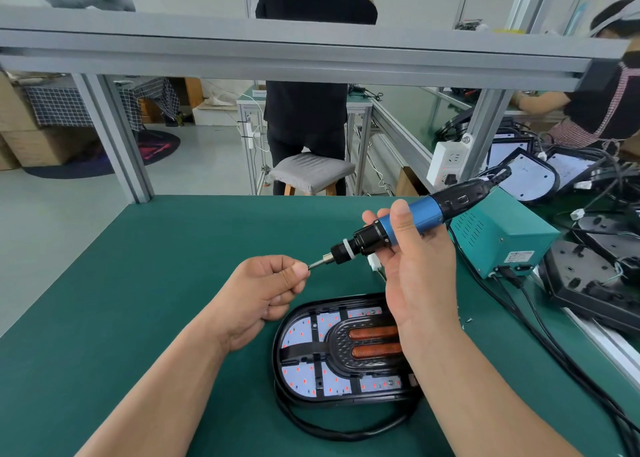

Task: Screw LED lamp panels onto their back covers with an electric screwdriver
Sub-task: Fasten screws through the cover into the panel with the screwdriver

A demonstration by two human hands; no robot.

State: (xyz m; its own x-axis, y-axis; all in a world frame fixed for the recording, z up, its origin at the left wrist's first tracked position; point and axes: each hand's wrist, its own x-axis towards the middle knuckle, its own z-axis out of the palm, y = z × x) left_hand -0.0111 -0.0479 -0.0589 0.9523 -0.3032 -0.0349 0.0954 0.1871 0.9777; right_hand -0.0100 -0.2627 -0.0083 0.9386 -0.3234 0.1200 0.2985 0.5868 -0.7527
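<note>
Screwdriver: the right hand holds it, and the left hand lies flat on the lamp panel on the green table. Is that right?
Not quite. The right hand does hold the screwdriver, but the left hand is not flat on the lamp panel: it pinches the tip of the bit, clear of the panel. The head view shows it.

Left of the left hand (266,290), the green mat (138,283) gives open passage. The screwdriver (398,229) bridges both hands. Beneath them lie the lamp panel (332,349) and its looped cord (329,429). Right of the right hand (415,266), a teal power box (502,238), cables (540,335) and stacked black covers (588,283) crowd the bench.
</note>
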